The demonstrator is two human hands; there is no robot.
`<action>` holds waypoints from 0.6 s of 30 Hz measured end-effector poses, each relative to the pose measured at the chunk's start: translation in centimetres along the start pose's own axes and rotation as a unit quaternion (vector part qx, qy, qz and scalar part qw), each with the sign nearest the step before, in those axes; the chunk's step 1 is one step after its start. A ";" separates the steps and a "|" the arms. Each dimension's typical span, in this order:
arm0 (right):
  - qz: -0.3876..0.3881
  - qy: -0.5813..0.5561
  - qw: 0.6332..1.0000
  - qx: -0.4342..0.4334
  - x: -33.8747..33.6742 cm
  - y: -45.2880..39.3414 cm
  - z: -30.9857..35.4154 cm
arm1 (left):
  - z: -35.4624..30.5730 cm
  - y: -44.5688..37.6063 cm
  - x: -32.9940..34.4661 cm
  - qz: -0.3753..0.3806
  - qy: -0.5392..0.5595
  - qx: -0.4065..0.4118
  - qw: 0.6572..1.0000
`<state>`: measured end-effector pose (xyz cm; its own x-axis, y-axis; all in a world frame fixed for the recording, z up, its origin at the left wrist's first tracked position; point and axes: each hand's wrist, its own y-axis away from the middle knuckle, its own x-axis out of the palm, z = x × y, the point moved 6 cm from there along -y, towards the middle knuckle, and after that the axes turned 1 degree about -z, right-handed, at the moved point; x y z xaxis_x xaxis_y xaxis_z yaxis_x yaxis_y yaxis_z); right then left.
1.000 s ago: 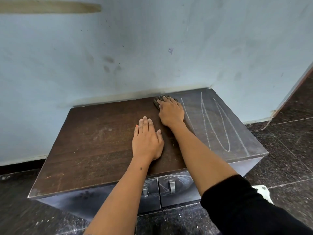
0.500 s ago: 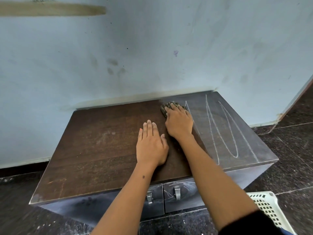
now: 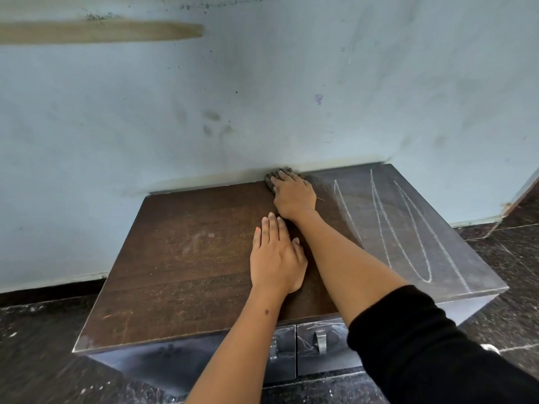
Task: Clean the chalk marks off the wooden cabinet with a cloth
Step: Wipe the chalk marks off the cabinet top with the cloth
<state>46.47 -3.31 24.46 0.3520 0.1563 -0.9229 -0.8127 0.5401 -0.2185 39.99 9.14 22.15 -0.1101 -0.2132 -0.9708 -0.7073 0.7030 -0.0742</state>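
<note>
Looking down, I see the wooden cabinet top wiped bare on its left half; I judge the job about half done. Long chalk marks remain on the right, looping near to far. My right hand presses flat on the cloth at the far edge; its long axis I cannot tell. My left hand rests flat, holding nothing.

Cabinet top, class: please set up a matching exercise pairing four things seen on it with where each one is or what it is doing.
Things:
1. cloth
2. left hand
3. chalk marks
4. right hand

States:
A. lies flat on the bare wood
B. on the right part of the top
C. presses on the cloth
D. at the back edge, by the wall

Pairs: 1-D, 2-A, 3-B, 4-C
</note>
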 end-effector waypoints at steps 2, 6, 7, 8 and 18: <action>0.006 -0.005 1.000 -0.005 -0.6 0.1 -1.0 | 0.0 0.0 0.0 0.005 0.001 -0.001 1.000; -0.018 0.013 0.998 0.057 -2.5 -0.1 -6.3 | 0.0 0.0 0.1 0.012 -0.003 0.002 1.000; -0.023 0.021 0.996 0.082 -2.9 -0.1 -7.7 | 0.0 0.0 0.2 0.012 -0.005 0.002 1.000; -0.028 0.027 0.993 0.110 -3.1 -0.1 -8.9 | 0.0 0.0 0.2 0.009 -0.008 0.002 1.000; -0.025 0.039 0.999 0.005 0.1 -1.4 0.1 | 0.0 0.0 0.1 -0.011 0.006 0.007 1.000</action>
<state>47.73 -3.98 24.69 0.3539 0.0649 -0.9330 -0.7903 0.5542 -0.2612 39.98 9.07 22.09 -0.1023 -0.2371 -0.9661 -0.6998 0.7074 -0.0996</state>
